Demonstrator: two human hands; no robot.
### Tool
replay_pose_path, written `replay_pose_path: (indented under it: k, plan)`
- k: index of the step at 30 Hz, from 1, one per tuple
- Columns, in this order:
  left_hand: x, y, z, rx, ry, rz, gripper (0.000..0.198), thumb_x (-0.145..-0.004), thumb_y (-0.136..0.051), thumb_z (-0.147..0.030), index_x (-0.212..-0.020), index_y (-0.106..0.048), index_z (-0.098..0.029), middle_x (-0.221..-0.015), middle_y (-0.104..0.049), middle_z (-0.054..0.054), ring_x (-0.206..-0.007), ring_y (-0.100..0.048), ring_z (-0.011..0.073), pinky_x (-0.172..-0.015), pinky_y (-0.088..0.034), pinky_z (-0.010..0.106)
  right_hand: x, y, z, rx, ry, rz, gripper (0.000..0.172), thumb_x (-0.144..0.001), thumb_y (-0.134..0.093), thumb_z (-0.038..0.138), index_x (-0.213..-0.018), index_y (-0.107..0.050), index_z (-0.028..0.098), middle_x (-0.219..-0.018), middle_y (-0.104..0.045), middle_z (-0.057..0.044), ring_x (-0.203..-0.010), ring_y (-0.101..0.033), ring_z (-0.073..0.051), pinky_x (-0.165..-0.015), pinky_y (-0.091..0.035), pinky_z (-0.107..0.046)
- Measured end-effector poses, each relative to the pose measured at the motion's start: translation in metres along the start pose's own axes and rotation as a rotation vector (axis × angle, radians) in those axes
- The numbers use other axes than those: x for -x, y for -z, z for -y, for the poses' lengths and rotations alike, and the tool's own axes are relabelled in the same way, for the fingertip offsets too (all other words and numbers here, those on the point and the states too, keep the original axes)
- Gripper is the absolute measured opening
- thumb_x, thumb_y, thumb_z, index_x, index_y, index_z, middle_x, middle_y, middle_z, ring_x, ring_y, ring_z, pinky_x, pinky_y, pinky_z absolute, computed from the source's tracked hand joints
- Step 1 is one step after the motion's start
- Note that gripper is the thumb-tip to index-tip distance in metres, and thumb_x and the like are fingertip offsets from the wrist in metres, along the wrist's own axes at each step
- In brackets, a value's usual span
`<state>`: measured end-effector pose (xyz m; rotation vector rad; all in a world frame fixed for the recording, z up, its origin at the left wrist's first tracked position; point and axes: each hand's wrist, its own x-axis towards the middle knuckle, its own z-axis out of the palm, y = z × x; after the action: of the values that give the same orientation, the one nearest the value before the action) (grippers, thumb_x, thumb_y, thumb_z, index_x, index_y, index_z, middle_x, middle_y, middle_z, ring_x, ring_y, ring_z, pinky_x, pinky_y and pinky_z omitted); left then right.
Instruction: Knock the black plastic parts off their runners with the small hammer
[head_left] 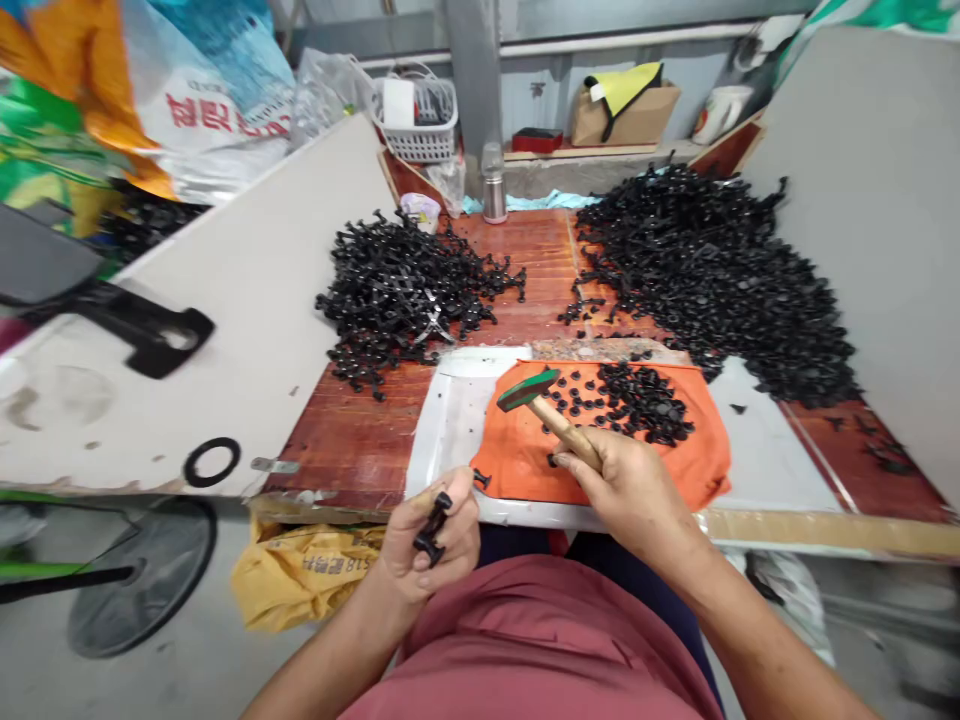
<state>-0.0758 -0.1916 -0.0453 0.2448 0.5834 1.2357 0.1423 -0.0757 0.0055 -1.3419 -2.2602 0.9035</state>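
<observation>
My right hand (pixel 626 480) is closed round the wooden handle of a hammer (pixel 551 410) with a green and dark head, raised over an orange cloth (pixel 517 455). In front of the table edge, my left hand (pixel 431 540) is closed on several small black plastic parts (pixel 431 530), spool-like with flared ends. Another such part (pixel 481 479) sticks out by its fingertips at the cloth's left edge. On the cloth lies a heap of small black round pieces (pixel 649 400), with single ones scattered to its left. One black piece (pixel 553 460) sits near my right thumb.
Large piles of black parts lie on the red wooden table, a left pile (pixel 405 285) and a bigger right pile (pixel 720 270). Pale boards (pixel 300 250) flank both sides. A steel bottle (pixel 494 185) and a white basket (pixel 420 130) stand at the back. A yellow sack (pixel 307 575) hangs below.
</observation>
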Motion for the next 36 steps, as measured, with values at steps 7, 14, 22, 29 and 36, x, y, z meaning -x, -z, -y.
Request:
replay_pose_path:
  k: [7, 14, 22, 29, 36]
  plan:
    - [-0.002, -0.013, 0.001, 0.207, 0.026, 0.223, 0.033, -0.088, -0.071, -0.031, -0.073, -0.044, -0.019, -0.050, -0.041, -0.010, -0.028, -0.006, -0.0034, -0.025, -0.021, 0.005, 0.028, 0.021, -0.014, -0.583, -0.190, -0.034, 0.023, -0.080, -0.071, 0.040, -0.082, -0.073, 0.017, -0.072, -0.070, -0.002, -0.063, -0.062, -0.015, -0.062, -0.050, -0.027]
    - [-0.023, -0.045, 0.017, -0.420, 0.157, -0.119, 0.027, -0.088, -0.073, -0.042, -0.094, -0.063, -0.018, -0.054, -0.048, -0.010, -0.030, -0.018, -0.0007, -0.029, -0.022, 0.011, 0.034, 0.004, -0.011, -0.551, -0.095, -0.085, 0.013, -0.081, -0.066, 0.029, -0.080, -0.073, 0.018, -0.074, -0.071, -0.001, -0.066, -0.062, -0.015, -0.063, -0.050, -0.026]
    - [-0.049, -0.038, 0.016, -0.712, -0.097, -0.388, 0.047, -0.078, -0.078, -0.054, -0.104, -0.063, -0.018, -0.050, -0.042, -0.012, -0.030, -0.027, 0.0023, -0.032, -0.022, 0.015, 0.012, -0.012, -0.022, -0.340, -0.038, -0.134, 0.023, -0.090, -0.060, 0.030, -0.106, -0.073, 0.019, -0.087, -0.075, -0.002, -0.076, -0.066, -0.017, -0.070, -0.050, -0.026]
    - [-0.031, -0.028, -0.003, -0.573, -0.078, -0.432, 0.045, -0.072, -0.085, -0.050, -0.081, -0.055, -0.018, -0.042, -0.043, -0.012, -0.032, -0.021, 0.0010, -0.034, -0.028, 0.013, 0.058, 0.023, -0.058, -0.284, -0.137, -0.203, 0.021, -0.091, -0.064, 0.035, -0.102, -0.074, 0.020, -0.085, -0.076, -0.003, -0.076, -0.070, -0.020, -0.070, -0.053, -0.029]
    - [-0.033, -0.039, -0.003, -0.611, -0.044, -0.386, 0.044, -0.074, -0.085, -0.050, -0.088, -0.060, -0.017, -0.042, -0.042, -0.012, -0.032, -0.021, -0.0003, -0.037, -0.024, 0.012, 0.061, -0.003, -0.059, -0.053, -0.009, -0.085, 0.021, -0.099, -0.055, 0.027, -0.084, -0.068, 0.020, -0.073, -0.063, 0.001, -0.065, -0.058, -0.013, -0.064, -0.042, -0.024]
